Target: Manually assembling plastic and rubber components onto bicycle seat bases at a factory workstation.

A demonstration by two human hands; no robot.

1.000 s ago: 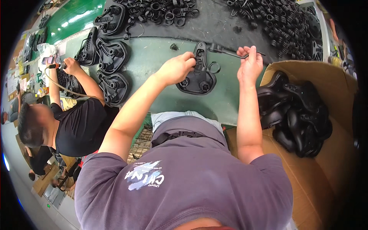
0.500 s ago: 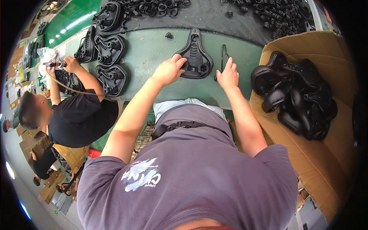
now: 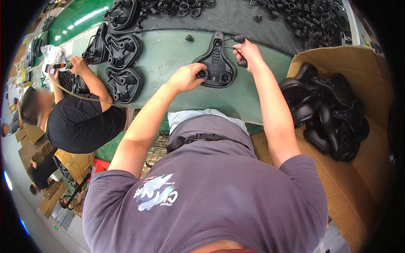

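A black bicycle saddle (image 3: pixel 216 63) lies underside up in front of me, its narrow nose pointing away. My left hand (image 3: pixel 185 78) grips the saddle's left rear corner, fingers closed on the edge beside a round socket. Off the saddle's right side, my right hand (image 3: pixel 250 55) holds a thin dark saddle rail (image 3: pixel 228 39) with black, rounded pieces at its near ends. The rail's far end meets the nose; whether it is seated there I cannot tell. A small black part (image 3: pixel 190 38) sits on the table left of the nose.
A cardboard box (image 3: pixel 358 67) of black saddle covers (image 3: pixel 337 114) stands right. Saddles with rails fitted (image 3: pixel 122 82) lie left, near a co-worker (image 3: pixel 84 122) holding a tool (image 3: pixel 58 66). Black rings (image 3: pixel 183 7) and coiled parts (image 3: pixel 314 21) cover the far dark surface (image 3: pixel 236 21).
My right hand has lifted the rail off the table and carried it away from me to the saddle's nose. The left hand stays on the saddle. The co-worker has shifted slightly.
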